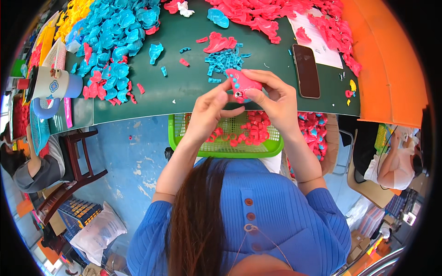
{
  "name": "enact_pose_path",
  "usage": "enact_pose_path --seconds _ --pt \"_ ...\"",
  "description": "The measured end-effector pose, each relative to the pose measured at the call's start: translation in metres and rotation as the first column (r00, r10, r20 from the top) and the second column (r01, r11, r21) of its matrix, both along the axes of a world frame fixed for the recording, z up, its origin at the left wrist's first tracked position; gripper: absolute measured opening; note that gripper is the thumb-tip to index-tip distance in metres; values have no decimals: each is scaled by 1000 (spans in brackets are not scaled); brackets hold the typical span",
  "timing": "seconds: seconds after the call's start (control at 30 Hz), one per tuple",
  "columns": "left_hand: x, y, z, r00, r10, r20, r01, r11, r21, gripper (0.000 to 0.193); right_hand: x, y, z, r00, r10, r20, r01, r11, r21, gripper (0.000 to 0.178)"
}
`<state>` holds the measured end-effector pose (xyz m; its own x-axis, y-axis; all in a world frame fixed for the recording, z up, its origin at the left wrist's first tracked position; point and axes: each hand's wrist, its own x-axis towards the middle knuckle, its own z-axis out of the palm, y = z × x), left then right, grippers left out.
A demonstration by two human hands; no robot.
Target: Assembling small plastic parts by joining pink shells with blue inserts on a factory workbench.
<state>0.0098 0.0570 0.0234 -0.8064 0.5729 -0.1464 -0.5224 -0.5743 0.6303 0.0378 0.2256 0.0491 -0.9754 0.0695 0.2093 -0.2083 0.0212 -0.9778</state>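
Observation:
Above the table's near edge, my right hand [279, 95] grips a pink plastic toy piece [245, 81] between thumb and fingers. A row of small blue dots and a small round metallic bit show on the piece, with some blue at its underside. My left hand [207, 110] closes on its left side with thumb and index finger; the exact contact is partly hidden. Just beyond the piece lies a small heap of little blue plastic parts [223, 60]. Directly below my hands, a green basket [172, 133] holds pink ring-like parts [253, 131].
Piles of blue parts [119, 32] and pink parts [258, 14] cover the far table. A phone [305, 71] lies right, beside an orange panel [386, 60]. A white-blue mug [60, 85] stands left. Other people sit at both sides [32, 168] [391, 161].

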Motion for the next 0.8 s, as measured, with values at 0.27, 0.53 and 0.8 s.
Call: enact_pose_path --seconds 0.27,0.53,0.8 --pt "2 6 -6 947 52 -317 -148 946 -287 60 3 -4 4 999 17 -31 -15 999 44 33" --pt "-1 6 3 898 41 -439 -207 919 -337 53 6 -6 4 999 13 -37 -13 1000 1 34" --pt "-1 3 3 941 -20 -338 -113 921 -372 39 6 -1 10 999 11 -34 -4 979 204 41"
